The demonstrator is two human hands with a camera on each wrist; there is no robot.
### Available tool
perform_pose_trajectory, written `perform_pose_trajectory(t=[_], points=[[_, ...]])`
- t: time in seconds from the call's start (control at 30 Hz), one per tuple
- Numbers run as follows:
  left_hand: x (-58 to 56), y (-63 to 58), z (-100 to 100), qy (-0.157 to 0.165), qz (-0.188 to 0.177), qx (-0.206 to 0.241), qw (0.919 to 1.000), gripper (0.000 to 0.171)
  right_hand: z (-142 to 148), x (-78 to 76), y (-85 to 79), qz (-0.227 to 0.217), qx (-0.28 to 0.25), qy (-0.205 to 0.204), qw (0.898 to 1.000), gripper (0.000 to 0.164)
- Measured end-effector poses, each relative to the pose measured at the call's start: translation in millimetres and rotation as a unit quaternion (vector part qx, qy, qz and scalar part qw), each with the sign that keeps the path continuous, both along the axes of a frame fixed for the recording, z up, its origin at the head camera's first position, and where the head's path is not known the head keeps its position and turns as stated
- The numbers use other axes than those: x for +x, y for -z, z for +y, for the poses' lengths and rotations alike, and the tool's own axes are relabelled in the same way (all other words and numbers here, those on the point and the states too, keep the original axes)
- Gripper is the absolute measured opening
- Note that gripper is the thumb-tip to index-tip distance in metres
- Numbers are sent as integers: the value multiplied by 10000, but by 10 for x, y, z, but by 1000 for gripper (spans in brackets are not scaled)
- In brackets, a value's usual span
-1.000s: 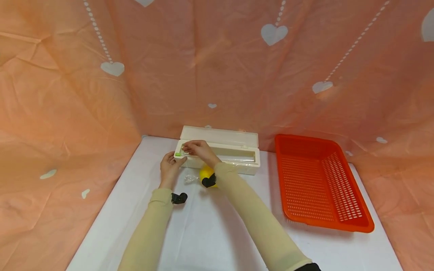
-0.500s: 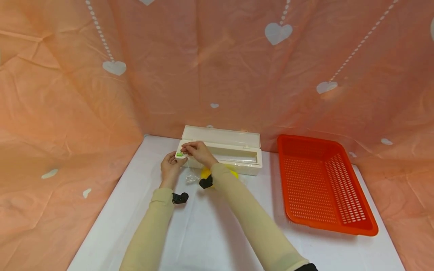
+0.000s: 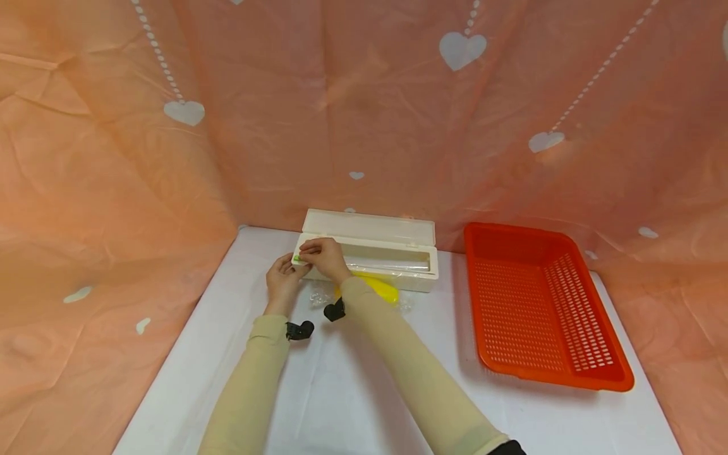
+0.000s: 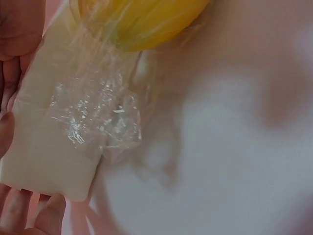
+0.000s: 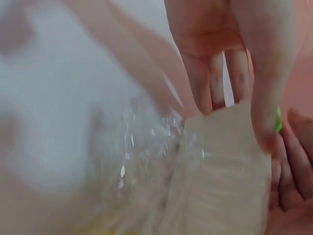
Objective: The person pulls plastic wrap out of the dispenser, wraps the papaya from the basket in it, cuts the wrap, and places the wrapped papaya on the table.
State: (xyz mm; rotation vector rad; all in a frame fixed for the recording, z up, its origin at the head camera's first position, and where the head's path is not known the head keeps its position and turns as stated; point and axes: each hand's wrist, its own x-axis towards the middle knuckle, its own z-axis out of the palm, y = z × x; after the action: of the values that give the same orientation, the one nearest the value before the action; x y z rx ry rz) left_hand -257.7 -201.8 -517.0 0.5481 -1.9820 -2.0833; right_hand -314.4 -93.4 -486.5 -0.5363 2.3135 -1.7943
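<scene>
A cream cling film dispenser (image 3: 409, 282) stands at the back of the table with its lid up and a roll of clear film inside. My left hand (image 3: 281, 285) grips its left end, thumb at the front edge and fingers around the end, as the left wrist view also shows. My right hand (image 3: 328, 258) reaches over the same end and pinches at the small green slide cutter (image 3: 296, 258), which its fingers partly cover. Before the dispenser lies a smooth, long yellow thing (image 3: 380, 289) in clear film (image 4: 98, 112), partly hidden by my right forearm.
To the right, a red perforated plastic basket (image 3: 514, 316) sits on the white table (image 3: 341, 392). An orange curtain (image 3: 392, 139) with white hearts hangs behind and beside the table. Black wrist cameras stick out from both sleeves.
My right hand has moved slightly left and closed its fingers in at the green cutter. More of the yellow thing shows beside my sleeve. The left hand keeps its grip.
</scene>
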Motion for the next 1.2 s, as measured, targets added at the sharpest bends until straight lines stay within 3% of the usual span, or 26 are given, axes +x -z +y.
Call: perform_pose_trajectory(t=[0.13,0.3,0.67,0.87,1.03,1.2], points=[[-7,-7,-5,-13,-7,120,9999,53,-38,2,18,41,46,223,9997,15],[-17,1,-11,-16,-18,303,9995,55,-35,7,14,82,248,215,9994,15],[-4,-23,-7,46,-52,195,9998,55,-16,-16,33,282,460,164,9984,16],[-14,-16,-27,-106,30,216,9997,54,37,-38,34,383,586,-5,9975,15],[-36,9,-19,38,-120,380,9992,56,127,-72,60,483,704,-104,9963,14],[-44,8,-28,-2,-150,261,9995,56,206,-101,76,452,664,-217,9965,16]])
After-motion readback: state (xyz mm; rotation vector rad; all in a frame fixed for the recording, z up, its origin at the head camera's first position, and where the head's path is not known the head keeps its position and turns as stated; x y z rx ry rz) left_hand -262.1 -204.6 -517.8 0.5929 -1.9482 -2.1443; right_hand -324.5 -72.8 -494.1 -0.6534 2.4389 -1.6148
